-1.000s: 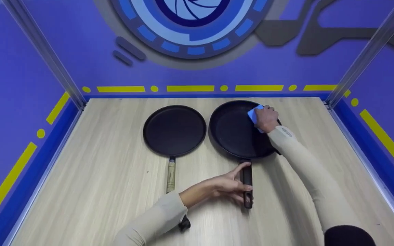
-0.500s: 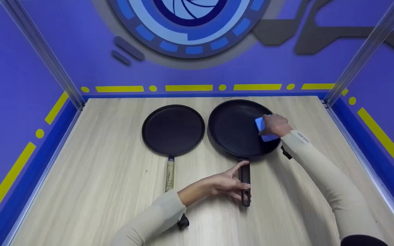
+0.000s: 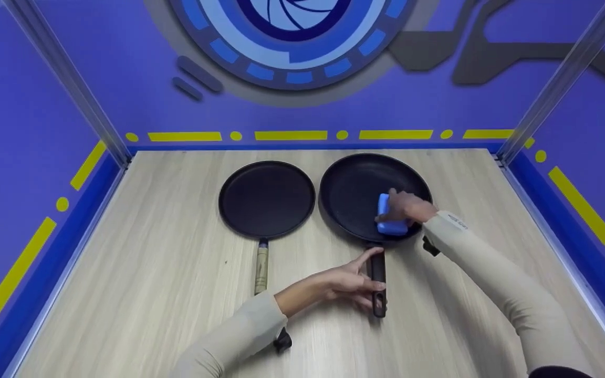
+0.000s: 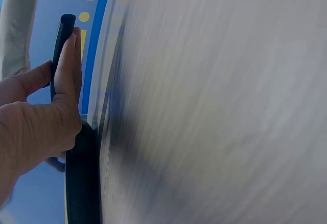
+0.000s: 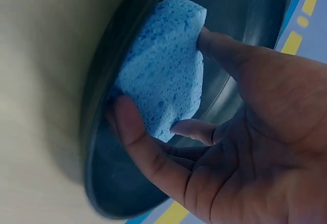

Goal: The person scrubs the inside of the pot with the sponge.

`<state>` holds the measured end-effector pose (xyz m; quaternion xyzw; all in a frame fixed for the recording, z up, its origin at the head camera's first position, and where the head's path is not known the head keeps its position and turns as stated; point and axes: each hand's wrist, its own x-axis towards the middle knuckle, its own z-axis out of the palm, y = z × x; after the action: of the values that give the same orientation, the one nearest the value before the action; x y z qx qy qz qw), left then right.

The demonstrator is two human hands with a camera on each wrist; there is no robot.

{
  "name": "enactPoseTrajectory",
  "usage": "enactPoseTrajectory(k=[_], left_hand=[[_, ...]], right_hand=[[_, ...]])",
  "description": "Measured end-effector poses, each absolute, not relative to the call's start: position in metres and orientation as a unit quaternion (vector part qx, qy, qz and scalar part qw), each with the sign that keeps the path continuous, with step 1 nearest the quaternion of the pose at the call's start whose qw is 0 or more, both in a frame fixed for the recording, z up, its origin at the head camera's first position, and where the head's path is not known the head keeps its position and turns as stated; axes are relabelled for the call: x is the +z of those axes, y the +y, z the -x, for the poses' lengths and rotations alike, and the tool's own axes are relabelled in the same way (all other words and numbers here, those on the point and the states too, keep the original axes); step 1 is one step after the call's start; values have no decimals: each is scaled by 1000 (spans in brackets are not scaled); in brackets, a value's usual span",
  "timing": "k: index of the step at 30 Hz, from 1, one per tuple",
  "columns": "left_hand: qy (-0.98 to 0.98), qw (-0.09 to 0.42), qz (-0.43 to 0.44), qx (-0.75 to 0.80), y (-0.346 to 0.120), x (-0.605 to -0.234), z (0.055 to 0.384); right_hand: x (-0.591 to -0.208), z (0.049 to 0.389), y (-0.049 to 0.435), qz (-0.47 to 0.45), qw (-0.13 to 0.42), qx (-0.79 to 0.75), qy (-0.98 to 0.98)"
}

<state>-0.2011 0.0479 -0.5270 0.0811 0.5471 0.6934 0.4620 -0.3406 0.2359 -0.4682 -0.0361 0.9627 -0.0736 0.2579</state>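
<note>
A deep black frying pan (image 3: 352,189) lies on the right of the table, its handle (image 3: 378,273) pointing toward me. My left hand (image 3: 348,282) grips that handle between thumb and fingers; the left wrist view shows the handle (image 4: 62,40) from the side. Inside the pan, near its front right wall, my right hand (image 3: 407,206) holds a blue sponge (image 3: 390,220). In the right wrist view, thumb and fingers pinch the porous sponge (image 5: 163,66) by its edges, and it lies against the pan's inner side.
Left of the frying pan lies a flat black griddle pan (image 3: 267,199) with a wooden handle (image 3: 262,268), partly under my left forearm. The pale wooden table (image 3: 150,236) is enclosed by blue walls (image 3: 302,118) at the back and both sides.
My right hand has wiped the sponge from the pan's upper right down along its right side to the front right. The left hand keeps its grip on the handle.
</note>
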Motion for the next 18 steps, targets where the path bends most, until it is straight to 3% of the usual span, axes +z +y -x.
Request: enactPoseTrajectory(k=[12, 18], left_hand=[[558, 458, -89, 686, 48, -529, 202], [537, 465, -90, 698, 48, -529, 202]], right_hand=[[-476, 331, 179, 192, 185, -21, 964], [-477, 338, 163, 221, 176, -8, 959]])
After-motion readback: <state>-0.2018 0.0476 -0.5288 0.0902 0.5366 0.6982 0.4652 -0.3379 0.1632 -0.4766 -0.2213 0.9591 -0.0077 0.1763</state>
